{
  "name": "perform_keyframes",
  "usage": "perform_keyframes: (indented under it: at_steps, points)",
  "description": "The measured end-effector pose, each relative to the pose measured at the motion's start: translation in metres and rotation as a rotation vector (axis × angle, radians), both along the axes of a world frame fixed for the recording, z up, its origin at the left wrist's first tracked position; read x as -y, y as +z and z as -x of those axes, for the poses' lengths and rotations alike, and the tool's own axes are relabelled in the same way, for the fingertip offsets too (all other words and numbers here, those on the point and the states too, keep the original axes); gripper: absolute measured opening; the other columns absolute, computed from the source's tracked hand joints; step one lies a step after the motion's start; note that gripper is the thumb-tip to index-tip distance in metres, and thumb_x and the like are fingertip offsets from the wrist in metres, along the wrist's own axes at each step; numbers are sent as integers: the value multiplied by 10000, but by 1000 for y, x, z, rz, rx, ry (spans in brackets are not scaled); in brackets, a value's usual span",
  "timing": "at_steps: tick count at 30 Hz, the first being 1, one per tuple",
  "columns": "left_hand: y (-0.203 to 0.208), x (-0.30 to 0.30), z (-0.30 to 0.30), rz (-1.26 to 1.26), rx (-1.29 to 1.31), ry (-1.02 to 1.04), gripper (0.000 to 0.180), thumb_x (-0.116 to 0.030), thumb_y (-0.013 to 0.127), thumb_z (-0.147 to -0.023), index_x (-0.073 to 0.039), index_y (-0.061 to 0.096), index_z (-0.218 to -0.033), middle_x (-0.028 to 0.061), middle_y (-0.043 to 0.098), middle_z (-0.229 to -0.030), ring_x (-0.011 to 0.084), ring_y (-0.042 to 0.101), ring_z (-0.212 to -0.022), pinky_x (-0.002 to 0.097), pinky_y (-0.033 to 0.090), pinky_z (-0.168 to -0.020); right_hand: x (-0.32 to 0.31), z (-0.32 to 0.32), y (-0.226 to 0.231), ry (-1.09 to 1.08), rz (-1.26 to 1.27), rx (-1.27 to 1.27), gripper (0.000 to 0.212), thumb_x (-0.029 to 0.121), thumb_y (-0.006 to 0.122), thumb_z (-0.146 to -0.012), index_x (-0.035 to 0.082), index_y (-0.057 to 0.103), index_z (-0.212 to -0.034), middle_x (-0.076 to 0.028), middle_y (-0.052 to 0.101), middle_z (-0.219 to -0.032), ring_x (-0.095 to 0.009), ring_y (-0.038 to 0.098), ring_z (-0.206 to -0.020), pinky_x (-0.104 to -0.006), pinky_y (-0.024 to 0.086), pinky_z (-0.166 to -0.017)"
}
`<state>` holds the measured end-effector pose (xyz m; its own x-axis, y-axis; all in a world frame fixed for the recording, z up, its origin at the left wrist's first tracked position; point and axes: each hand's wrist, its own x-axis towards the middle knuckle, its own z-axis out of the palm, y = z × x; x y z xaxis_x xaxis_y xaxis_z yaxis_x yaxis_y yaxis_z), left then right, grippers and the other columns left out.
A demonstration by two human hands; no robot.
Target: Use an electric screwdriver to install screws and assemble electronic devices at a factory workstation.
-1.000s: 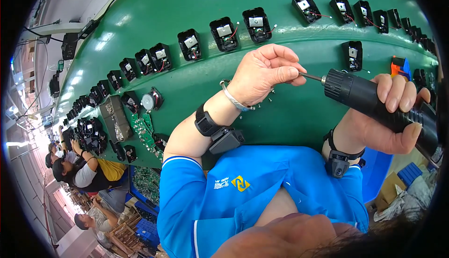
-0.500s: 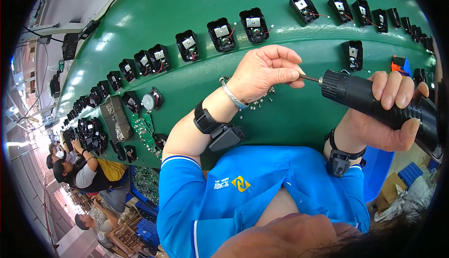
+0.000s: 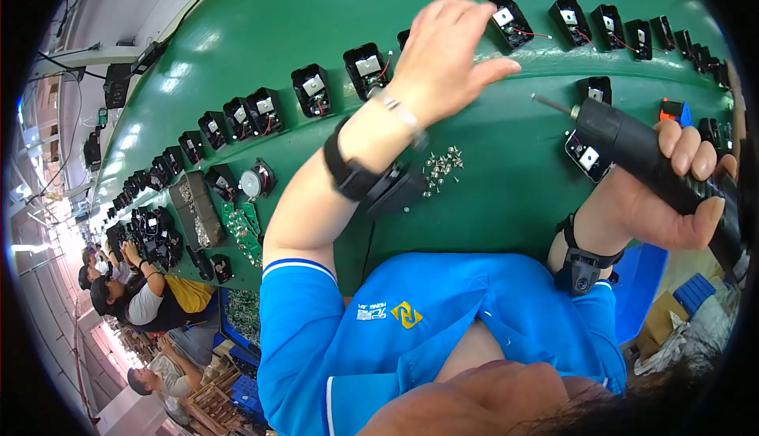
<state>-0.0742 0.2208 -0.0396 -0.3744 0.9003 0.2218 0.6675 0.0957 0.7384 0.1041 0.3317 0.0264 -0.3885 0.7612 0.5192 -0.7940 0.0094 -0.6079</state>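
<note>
My right hand [image 3: 672,199] is wrapped round a black electric screwdriver [image 3: 624,135], its bit pointing left. A tiny bright spot shows at the bit's tip; I cannot tell whether it is a screw. My left hand [image 3: 447,60] stretches over the table with thumb and fingers apart, holding nothing visible. Its fingertips come up beside a black housing [image 3: 511,25] with a silver plate and a red wire inside; contact is unclear. The left hand mostly hides another housing. Below the left wrist lies a pile of loose screws [image 3: 443,169]. Under the screwdriver are two more housings [image 3: 585,156], partly covered.
Black housings [image 3: 315,88] line the green table [image 3: 474,222] in a long curved row. At left are a round speaker [image 3: 256,181], a long bin of small parts [image 3: 198,211] and green circuit boards [image 3: 242,226]. Other people [image 3: 150,286] sit farther left. A blue bin [image 3: 639,286] stands at lower right.
My left hand has left the screwdriver bit and moved forward toward the housing row, its fingers spreading. The screwdriver has shifted slightly right, and the screw pile and a second housing under it now show.
</note>
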Motion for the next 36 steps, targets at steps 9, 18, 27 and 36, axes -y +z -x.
perform_keyframes:
  at_steps: [9,18,27,36]
  points:
    - [-44,-56,3,198,-607,145,602,-460,658,-508,7,487,-847,81,513,-797,219,446,-823,335,290,-796,-3,27,-19,-132,-18,113,319,242,427,-737,112,399,-1027,-61,512,-717,-166,451,-599,-333,358,-574]
    - [-40,-1,14,102,-397,-17,609,-268,718,-446,-39,475,-955,99,477,-875,254,416,-936,418,212,-918,0,67,-48,-141,42,155,262,133,407,-739,100,405,-999,-68,517,-696,-177,449,-604,-346,357,-610]
    - [-42,7,18,71,-325,-10,597,-293,709,-461,-35,480,-948,98,476,-871,253,415,-941,420,223,-914,11,93,-63,-269,27,259,302,104,427,-719,53,370,-1011,-78,488,-648,-180,456,-565,-352,387,-580]
    - [-45,13,19,57,-344,-6,601,-289,714,-449,-41,485,-946,91,480,-867,254,419,-933,419,227,-909,17,99,-65,-237,8,233,296,94,420,-723,43,371,-1011,-84,494,-653,-178,457,-564,-352,386,-580]
